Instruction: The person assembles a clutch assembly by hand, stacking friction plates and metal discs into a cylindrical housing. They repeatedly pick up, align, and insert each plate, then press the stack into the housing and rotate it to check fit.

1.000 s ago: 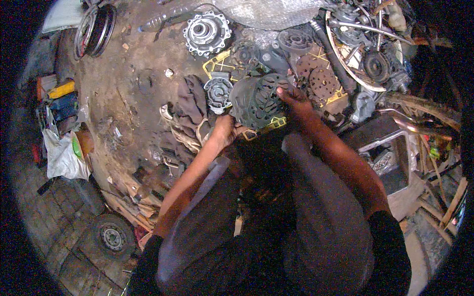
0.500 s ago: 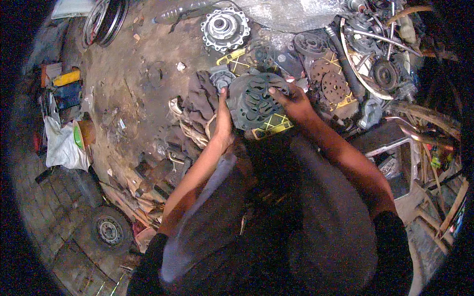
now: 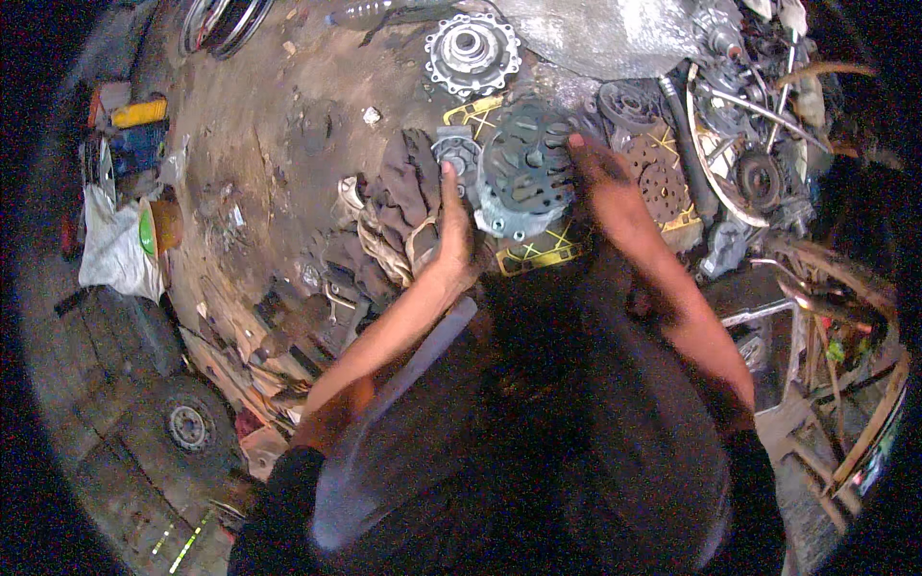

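A round dark metal part (image 3: pixel 528 163) with curved slots and holes is between my hands, its silvery cast rim showing on the near side. My right hand (image 3: pixel 613 187) grips its right edge, the thumb at the rim and the other fingers mostly hidden. On the left side my left hand (image 3: pixel 454 230) holds it with the thumb pointing up and its fingers out of sight behind the part. A small silvery metal part (image 3: pixel 455 154) lies just beyond my left thumb. Below the round part is a black-and-yellow tray (image 3: pixel 540 259).
A large silvery toothed hub (image 3: pixel 469 53) lies farther off. Rusty perforated discs (image 3: pixel 655 173) and a metal ring piece (image 3: pixel 715 158) are to the right. Brown cloth (image 3: pixel 399 187) is left of my hand. A small wheel (image 3: pixel 190 427) lies at the lower left.
The round part has turned and tilted, so its silvery near rim now shows. My right thumb has moved from its face to its right edge. The whole view has shifted slightly.
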{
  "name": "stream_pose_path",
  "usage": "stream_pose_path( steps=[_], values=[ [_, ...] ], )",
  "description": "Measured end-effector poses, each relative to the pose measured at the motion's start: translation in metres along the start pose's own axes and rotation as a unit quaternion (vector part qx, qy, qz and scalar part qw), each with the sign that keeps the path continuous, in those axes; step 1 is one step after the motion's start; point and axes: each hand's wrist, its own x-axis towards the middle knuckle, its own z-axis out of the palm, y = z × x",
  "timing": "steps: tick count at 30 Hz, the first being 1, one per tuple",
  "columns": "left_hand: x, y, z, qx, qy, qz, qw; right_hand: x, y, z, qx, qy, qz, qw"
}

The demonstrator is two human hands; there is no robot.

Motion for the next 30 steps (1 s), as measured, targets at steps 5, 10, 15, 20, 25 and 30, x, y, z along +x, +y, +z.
stream_pose_path(
  steps=[5, 10, 15, 20, 25, 30],
  values=[
    [0.022, -0.017, -0.026, 0.051, -0.012, -0.006, 0.999, 0.011, 0.030, 0.020, -0.054, -0.010, 0.041, 0.998],
    [0.036, -0.042, -0.055, 0.007, -0.018, 0.020, 1.000, 0.034, 0.105, 0.039, 0.039, -0.060, -0.033, 0.997],
    [0.026, -0.029, -0.045, -0.008, -0.043, -0.005, 0.999, 0.033, 0.086, 0.050, 0.098, -0.066, -0.017, 0.993],
    [0.035, -0.032, -0.060, 0.101, 0.062, -0.052, 0.992, 0.037, 0.099, 0.056, 0.170, -0.015, -0.076, 0.982],
    [0.022, -0.017, -0.048, 0.276, 0.178, -0.031, 0.944, 0.043, 0.103, 0.046, 0.026, -0.043, -0.097, 0.994],
    [0.042, -0.031, -0.062, 0.384, 0.176, 0.098, 0.901, 0.060, 0.133, 0.043, 0.084, -0.056, -0.046, 0.994]
  ],
)
